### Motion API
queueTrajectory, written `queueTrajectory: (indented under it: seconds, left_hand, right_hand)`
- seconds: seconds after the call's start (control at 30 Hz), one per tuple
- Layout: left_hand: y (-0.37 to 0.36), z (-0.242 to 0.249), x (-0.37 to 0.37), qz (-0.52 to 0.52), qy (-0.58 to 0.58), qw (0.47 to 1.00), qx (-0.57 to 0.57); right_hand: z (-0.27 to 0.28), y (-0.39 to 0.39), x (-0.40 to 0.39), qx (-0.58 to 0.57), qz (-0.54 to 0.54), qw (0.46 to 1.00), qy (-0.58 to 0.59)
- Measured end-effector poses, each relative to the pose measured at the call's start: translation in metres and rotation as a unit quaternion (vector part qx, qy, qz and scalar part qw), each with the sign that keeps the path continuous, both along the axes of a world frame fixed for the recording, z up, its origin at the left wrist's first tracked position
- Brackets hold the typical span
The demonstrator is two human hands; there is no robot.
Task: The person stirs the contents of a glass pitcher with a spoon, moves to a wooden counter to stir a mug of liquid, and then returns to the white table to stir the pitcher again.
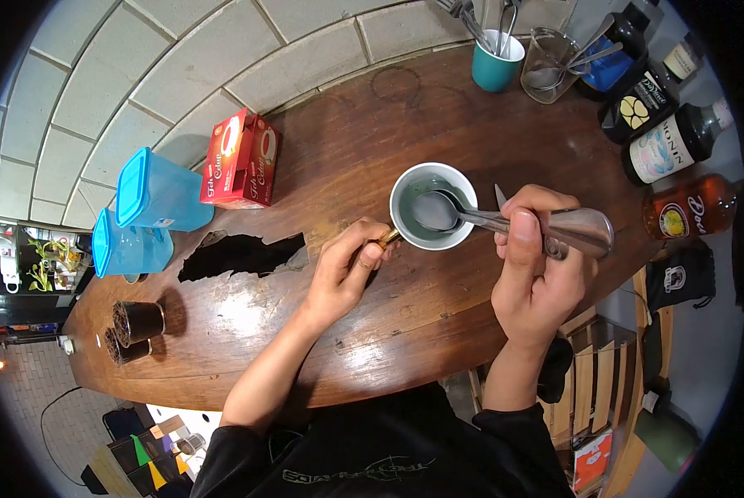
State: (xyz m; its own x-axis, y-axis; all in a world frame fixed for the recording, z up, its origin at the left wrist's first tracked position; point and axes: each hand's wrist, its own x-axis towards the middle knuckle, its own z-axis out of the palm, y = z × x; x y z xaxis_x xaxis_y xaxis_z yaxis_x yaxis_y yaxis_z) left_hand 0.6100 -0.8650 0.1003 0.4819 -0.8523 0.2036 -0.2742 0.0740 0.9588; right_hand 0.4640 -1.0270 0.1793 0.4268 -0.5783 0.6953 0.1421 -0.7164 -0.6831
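A white-rimmed mug (395, 197) with a gold-coloured handle (389, 239) is near the middle of the table, its opening facing me. Clear-looking liquid shows inside it. Fingers of my left hand (340, 272) are closed around the handle. My right hand (538, 278) grips metal spoons (435, 212), with their bowls inside the mug and their handles running out over its right rim. A broad, shiny handle end sticks out past my right fingers, and a pointed metal tip shows above them. How many pieces I hold is partly hidden by my fingers.
A jagged dark hole (243, 256) breaks the wooden tabletop (422, 332) on the left. Beyond it stand a red tea box (241, 162), blue-lidded containers (160, 195) and small dark pots (138, 322). A teal cup (496, 66), glass beaker (548, 70) and several bottles (663, 149) line the right back.
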Motion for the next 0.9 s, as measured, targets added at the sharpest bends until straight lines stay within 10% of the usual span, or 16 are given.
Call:
queueTrajectory:
  seconds: [0.9]
  left_hand:
    - [0.0004, 0.0018, 0.0029, -0.013, -0.038, 0.999, 0.001]
  right_hand:
    - [-0.0075, -0.0023, 0.0084, 0.026, -0.008, 0.998, 0.057]
